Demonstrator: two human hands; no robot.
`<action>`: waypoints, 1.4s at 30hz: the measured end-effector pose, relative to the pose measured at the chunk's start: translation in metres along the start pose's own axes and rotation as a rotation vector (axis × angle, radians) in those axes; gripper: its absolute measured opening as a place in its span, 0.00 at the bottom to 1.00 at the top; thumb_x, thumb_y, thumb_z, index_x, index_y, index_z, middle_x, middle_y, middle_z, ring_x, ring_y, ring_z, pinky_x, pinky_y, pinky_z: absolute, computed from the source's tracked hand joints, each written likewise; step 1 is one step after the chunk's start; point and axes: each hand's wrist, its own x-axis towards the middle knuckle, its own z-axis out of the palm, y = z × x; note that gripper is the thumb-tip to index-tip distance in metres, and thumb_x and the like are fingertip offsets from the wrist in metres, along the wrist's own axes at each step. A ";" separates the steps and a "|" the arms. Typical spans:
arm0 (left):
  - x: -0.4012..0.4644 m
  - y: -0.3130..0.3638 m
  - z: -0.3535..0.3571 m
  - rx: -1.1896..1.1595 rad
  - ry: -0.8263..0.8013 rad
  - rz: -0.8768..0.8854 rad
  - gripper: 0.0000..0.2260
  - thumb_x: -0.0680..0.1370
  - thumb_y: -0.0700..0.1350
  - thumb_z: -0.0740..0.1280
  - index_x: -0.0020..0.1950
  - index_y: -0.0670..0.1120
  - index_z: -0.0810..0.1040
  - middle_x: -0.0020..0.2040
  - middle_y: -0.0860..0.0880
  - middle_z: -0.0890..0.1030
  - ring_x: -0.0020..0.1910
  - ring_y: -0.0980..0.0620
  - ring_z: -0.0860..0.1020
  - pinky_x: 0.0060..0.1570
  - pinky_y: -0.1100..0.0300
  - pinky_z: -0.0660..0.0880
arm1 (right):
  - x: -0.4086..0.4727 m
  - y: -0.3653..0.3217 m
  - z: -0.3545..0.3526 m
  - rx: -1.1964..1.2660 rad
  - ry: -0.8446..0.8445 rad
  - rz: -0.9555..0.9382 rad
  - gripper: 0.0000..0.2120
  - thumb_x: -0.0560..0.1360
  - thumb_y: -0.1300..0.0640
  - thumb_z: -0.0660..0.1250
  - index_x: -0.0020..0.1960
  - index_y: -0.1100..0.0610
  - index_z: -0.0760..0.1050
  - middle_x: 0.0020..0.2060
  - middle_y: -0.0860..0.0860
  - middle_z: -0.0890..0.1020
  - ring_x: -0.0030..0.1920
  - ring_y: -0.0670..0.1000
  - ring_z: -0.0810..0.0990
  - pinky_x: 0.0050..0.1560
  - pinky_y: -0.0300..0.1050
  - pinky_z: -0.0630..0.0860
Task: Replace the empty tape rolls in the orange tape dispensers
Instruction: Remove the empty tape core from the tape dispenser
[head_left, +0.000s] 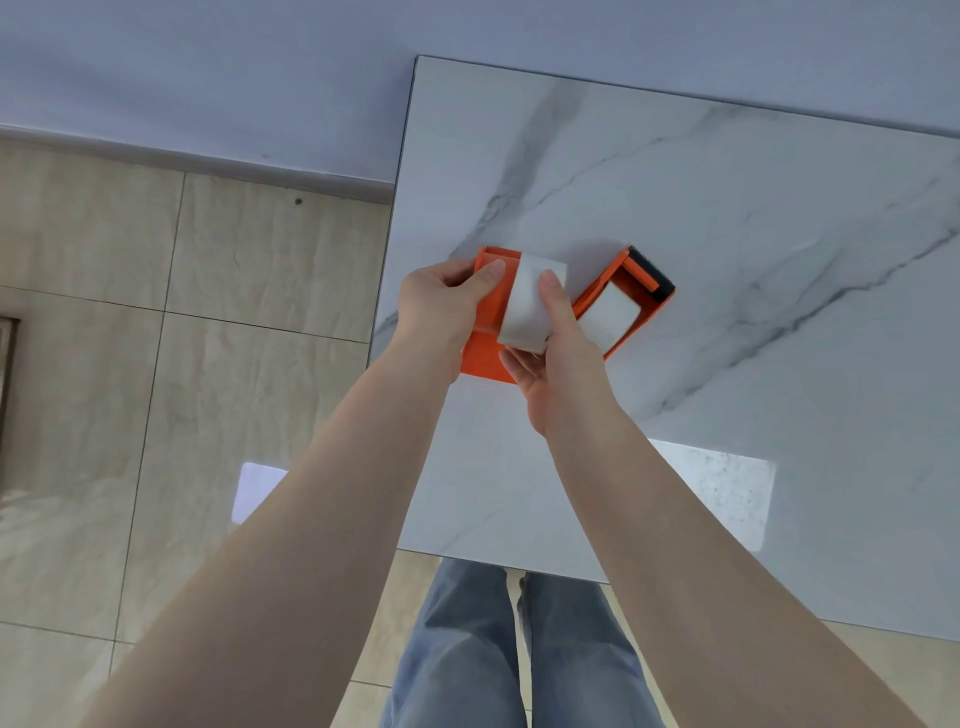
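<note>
You have two orange tape dispensers near the marble table's (675, 208) left edge. The left dispenser (485, 332) sits closest to that edge, a white tape roll (524, 306) standing on edge in it. The right dispenser (636, 299) lies just beside it, angled away, holding its own white roll (608, 314), its black serrated cutter (655, 275) pointing toward the table's far side.

a white marble-look tabletop (727, 218) with grey veins fills the right side, its left edge running down from the far left corner. beyond its far edge rises a plain pale wall (208, 62). left of the tabletop lies a floor of glossy beige tiles (93, 395) with thin dark joints, a grey skirting strip (197, 163) where floor meets wall. below the near edge show blue jeans (498, 654).
</note>
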 end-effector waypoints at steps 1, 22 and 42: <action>-0.001 -0.001 0.000 0.001 -0.003 0.001 0.04 0.76 0.47 0.72 0.42 0.54 0.80 0.41 0.54 0.82 0.38 0.54 0.78 0.35 0.61 0.72 | -0.001 0.000 -0.001 0.000 0.001 -0.003 0.25 0.70 0.44 0.75 0.60 0.56 0.75 0.54 0.54 0.82 0.53 0.53 0.83 0.50 0.45 0.80; 0.000 0.005 0.006 0.082 0.007 0.025 0.12 0.77 0.51 0.69 0.53 0.43 0.80 0.42 0.49 0.79 0.34 0.55 0.73 0.32 0.64 0.68 | -0.023 -0.008 -0.011 -0.008 0.023 -0.027 0.20 0.70 0.44 0.75 0.54 0.55 0.75 0.52 0.52 0.82 0.53 0.53 0.82 0.59 0.48 0.79; -0.085 0.031 0.004 0.081 -0.085 0.122 0.13 0.74 0.53 0.71 0.55 0.48 0.81 0.51 0.49 0.84 0.52 0.50 0.82 0.56 0.51 0.78 | -0.087 -0.030 -0.020 -0.108 -0.058 -0.036 0.16 0.71 0.43 0.74 0.47 0.55 0.78 0.42 0.50 0.83 0.54 0.54 0.83 0.61 0.49 0.79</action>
